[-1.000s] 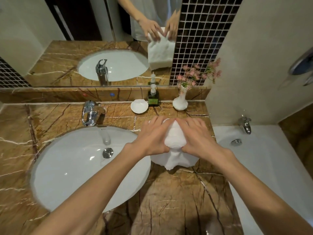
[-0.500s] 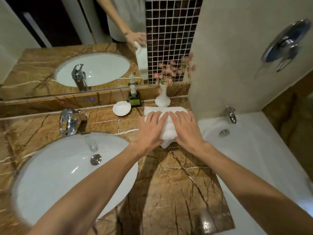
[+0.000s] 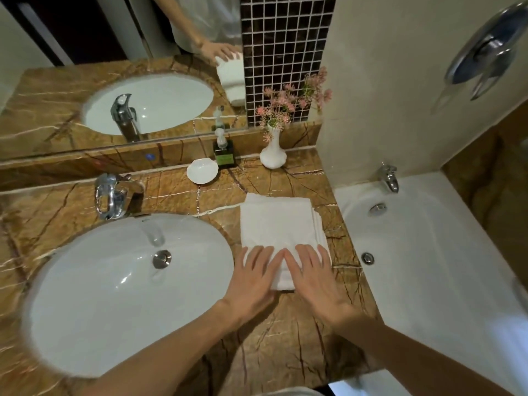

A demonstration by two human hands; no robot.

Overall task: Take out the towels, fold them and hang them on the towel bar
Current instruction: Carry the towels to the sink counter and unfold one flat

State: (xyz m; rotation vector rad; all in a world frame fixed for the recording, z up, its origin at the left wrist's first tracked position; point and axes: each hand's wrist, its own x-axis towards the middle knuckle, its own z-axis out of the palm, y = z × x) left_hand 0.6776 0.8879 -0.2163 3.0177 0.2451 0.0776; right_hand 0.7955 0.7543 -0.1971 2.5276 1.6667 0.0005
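Folded white towel [image 3: 275, 221] lies mid-frame on the marble tabletop [image 3: 285, 338]; left hand [image 3: 253, 281] and right hand [image 3: 317, 278] press its near edge, fingers flat. Soft, light, floppy: probably best lifted under the fold

A brown veined marble bench [image 3: 285, 352] holds a white oval sink [image 3: 85, 310] at left, a chrome faucet [image 3: 110, 195] behind it. Far back, a mirror [image 3: 85, 52] and dark mosaic tiles [image 3: 285, 38] rise above a white vase [image 3: 273, 157] of pink flowers; a white bathtub [image 3: 428, 267] and cream wall [image 3: 385, 81] lie right.
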